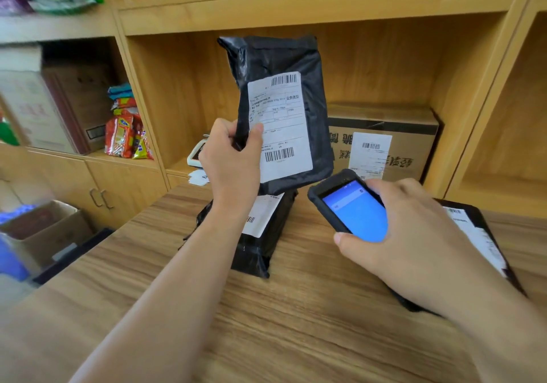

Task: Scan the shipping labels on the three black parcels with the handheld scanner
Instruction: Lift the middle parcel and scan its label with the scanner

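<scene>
Head view, looking forward and down over a wooden bench [296, 323] set against wooden shelving.

The left hand [233, 157] is closed around the lower left edge of a black parcel [281, 63], thumb pressed on the white shipping label [281, 128], holding the parcel upright in the air with its long axis vertical and the label facing the camera. One barcode sits at the label's top, another near its bottom edge.

The right hand [408, 228] grips a handheld scanner [352, 208] with a lit blue screen, fingers wrapped round its right side and thumb on its lower left corner. The scanner's top end points up and to the left, just below and right of the raised parcel's bottom corner, near the lower barcode.

A second black parcel [260, 249] lies flat on the bench beneath the raised one, label up. A third black parcel [479, 234] lies on the bench behind the right hand, partly hidden by it.

Judging by the layout, the scan depends on tilting the scanner's top end up toward the label.
</scene>
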### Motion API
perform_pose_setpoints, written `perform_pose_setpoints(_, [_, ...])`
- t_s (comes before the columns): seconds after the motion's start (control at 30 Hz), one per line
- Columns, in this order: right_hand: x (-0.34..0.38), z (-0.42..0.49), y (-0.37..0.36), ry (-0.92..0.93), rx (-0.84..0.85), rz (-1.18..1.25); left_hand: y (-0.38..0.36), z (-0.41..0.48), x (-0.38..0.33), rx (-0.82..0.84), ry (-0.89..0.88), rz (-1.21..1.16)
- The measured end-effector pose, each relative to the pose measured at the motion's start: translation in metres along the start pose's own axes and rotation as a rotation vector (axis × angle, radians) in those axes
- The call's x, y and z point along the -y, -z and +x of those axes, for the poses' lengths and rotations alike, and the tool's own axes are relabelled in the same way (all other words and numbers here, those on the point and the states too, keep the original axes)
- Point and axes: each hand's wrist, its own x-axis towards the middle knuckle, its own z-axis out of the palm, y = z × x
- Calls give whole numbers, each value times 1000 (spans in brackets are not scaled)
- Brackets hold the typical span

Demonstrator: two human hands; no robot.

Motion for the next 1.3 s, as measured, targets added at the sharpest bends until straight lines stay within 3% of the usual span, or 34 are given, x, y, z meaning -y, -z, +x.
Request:
perform_pose_setpoints(0.43, [5,-3,-8,31,87,-65,1,2,3,-60,-99,3])
perform_pose_setpoints(0.8, [3,-2,-8,26,55,-71,2,4,5,-75,-118,-4])
perform_pose_setpoints(1.3, [5,-4,-4,27,59,-39,6,6,2,-56,29,-41])
